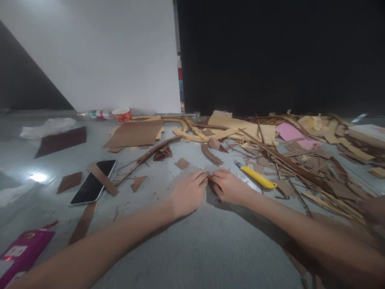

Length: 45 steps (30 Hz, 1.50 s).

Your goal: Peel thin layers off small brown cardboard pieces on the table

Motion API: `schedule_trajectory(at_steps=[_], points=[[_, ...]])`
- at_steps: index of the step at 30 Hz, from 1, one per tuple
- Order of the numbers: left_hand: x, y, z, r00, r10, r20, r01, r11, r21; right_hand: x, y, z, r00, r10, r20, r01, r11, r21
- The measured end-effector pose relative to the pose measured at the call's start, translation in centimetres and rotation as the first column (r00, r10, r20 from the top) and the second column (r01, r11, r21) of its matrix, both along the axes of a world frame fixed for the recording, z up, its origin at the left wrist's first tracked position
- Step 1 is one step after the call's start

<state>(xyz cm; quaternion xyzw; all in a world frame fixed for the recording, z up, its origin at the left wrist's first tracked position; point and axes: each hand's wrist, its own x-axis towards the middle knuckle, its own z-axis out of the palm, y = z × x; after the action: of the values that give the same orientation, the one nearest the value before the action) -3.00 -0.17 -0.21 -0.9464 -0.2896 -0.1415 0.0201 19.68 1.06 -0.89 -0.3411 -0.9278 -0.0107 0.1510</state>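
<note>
My left hand [190, 193] and my right hand [230, 188] meet low over the grey surface [180, 249], fingertips pinched together. Between them shows a bit of a small brown paper piece [209, 177], mostly hidden by the fingers. Just beyond lies a curved strip of folded brown paper links [211, 155]. A loose brown paper square [182, 163] rests past my left hand. To the right of my right hand is a yellow utility knife [258, 177].
A phone [93, 184] lies at left under a brown strip [103, 179], with a magenta device [27, 251] nearer me. Brown sheets [135, 133], a red paper cup [122, 114] and a bottle [100, 114] line the back. Paper scraps [313, 160] and long strips crowd the right.
</note>
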Motion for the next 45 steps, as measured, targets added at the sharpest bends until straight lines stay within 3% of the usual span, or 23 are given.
schedule_trajectory(at_steps=[7, 17, 23, 38, 45], points=[[0.0, -0.1, -0.4, 0.998, 0.004, -0.057, 0.000, 0.998, 0.068, 0.0, 0.1, -0.2, 0.995, -0.063, -0.073, 0.060, 0.997, -0.048], [0.0, -0.1, 0.1, 0.992, 0.012, -0.129, 0.001, 0.995, 0.096, 0.6, 0.7, -0.8, 0.994, -0.017, -0.108, 0.027, 0.995, 0.091], [0.1, -0.1, 0.3, 0.981, -0.002, -0.192, 0.020, 0.995, 0.093, 0.4, 0.9, -0.8, 0.996, -0.024, -0.085, 0.031, 0.996, 0.082], [0.0, -0.2, 0.0, 0.985, 0.015, -0.171, -0.007, 0.999, 0.044, 1.0, 1.5, -1.5, 0.978, -0.027, -0.205, 0.033, 0.999, 0.024], [0.1, -0.3, 0.4, 0.980, 0.002, -0.200, 0.019, 0.994, 0.106, 1.2, 1.6, -1.7, 0.978, 0.005, -0.208, 0.010, 0.997, 0.071]])
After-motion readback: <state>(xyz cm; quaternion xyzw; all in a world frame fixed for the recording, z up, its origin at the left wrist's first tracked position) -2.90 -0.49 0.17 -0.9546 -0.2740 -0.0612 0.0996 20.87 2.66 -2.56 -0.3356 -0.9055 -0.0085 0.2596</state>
